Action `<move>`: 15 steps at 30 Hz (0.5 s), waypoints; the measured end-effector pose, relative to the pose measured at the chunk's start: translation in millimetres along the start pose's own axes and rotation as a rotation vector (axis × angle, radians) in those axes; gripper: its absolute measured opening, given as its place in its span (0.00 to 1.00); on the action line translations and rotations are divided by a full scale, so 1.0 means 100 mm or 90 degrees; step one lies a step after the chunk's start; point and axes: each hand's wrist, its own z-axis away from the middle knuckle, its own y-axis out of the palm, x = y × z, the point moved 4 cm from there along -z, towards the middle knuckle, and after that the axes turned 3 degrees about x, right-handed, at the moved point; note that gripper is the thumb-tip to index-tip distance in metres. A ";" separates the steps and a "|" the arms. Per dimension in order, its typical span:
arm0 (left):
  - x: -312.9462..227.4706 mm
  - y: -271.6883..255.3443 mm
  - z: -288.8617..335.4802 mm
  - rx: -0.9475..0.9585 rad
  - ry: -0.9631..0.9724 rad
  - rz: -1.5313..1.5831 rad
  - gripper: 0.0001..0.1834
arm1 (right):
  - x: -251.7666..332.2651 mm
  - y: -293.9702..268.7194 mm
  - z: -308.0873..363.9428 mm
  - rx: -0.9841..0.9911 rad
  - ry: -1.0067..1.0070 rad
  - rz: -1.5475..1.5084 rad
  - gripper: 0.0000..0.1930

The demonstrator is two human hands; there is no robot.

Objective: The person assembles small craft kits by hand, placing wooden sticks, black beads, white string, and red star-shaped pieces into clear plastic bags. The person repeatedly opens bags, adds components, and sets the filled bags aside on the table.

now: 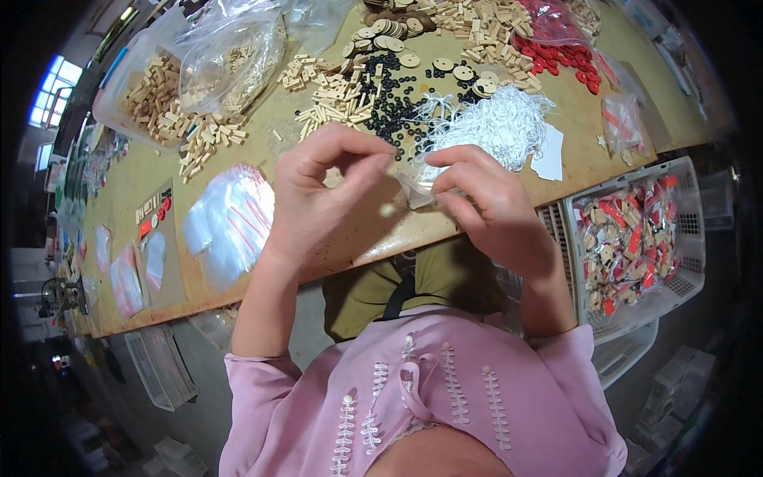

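My right hand [485,195] grips a small clear plastic bag [415,192] over the table's near edge, its fingers bent around the bag's side. Just left of the bag's top, my left hand [330,191] has thumb and index fingertip pinched together; whatever is between them is too small to make out. Beyond the hands lie a spread of small black rings [389,103], a heap of white strings [501,123] and a pile of thin wooden sticks [338,103]. A stack of flat clear zip bags [230,219] lies left of my left forearm.
At the far left stands a clear tub of wooden blocks [99,107]. Wooden discs [389,36], more wooden blocks [485,32] and red pieces [556,60] lie at the back. White cards [548,159] lie right of the strings. A white crate [690,230] of filled bags stands beside the table.
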 end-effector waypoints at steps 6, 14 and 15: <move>-0.18 0.26 -0.22 0.106 0.195 -0.236 0.05 | -0.02 -0.01 -0.09 0.019 -0.043 0.006 0.04; 0.89 0.06 -1.37 0.070 0.077 -0.441 0.11 | -0.43 -0.20 -0.06 -0.028 0.070 -0.088 0.03; 1.11 0.12 -1.53 0.084 0.112 -0.465 0.12 | -0.48 -0.22 -0.07 -0.026 0.085 -0.113 0.03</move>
